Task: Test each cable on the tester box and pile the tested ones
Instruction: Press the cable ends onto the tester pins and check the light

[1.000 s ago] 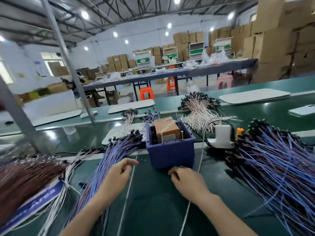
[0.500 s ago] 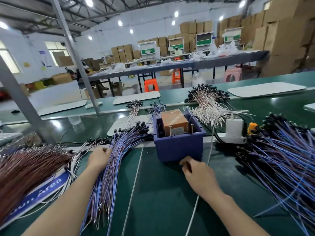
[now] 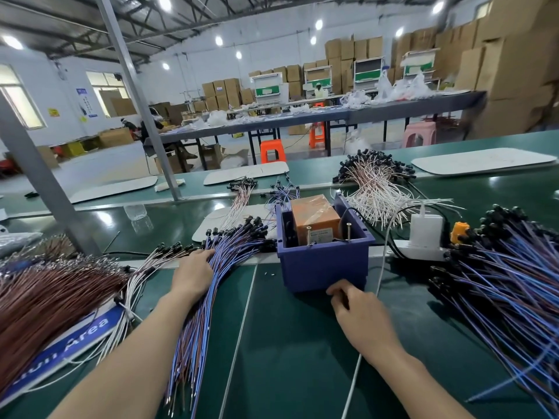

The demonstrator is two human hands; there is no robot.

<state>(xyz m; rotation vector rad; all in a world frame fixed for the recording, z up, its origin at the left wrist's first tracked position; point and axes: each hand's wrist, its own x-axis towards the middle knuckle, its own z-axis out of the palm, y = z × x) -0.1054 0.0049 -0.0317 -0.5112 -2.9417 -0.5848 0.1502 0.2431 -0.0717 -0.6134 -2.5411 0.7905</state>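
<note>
The tester box [image 3: 323,264] is a dark blue bin in the middle of the green belt, holding an orange device [image 3: 314,219] with two upright metal pins [image 3: 308,235] at its front. Left of it fans a pile of blue and purple cables [image 3: 208,297] with black ends. My left hand [image 3: 193,273] lies on top of this pile, its fingers stretched toward the black ends. My right hand [image 3: 360,309] rests on the belt at the box's front right corner, fingers loosely curled, with nothing visible in it. A bigger blue cable pile [image 3: 514,285] covers the right side.
Brown cables [image 3: 45,297] and a blue "Area" sign [image 3: 84,334] lie at the far left. White cables [image 3: 375,189] sit behind the box. A white power strip with a charger [image 3: 426,231] stands right of it, and a thin white lead [image 3: 381,267] runs past my right hand. A slanted metal post [image 3: 54,189] rises at left.
My left hand moved from the belt in front of the box out to the left blue cable pile and slid further up it. My right hand stayed by the box.
</note>
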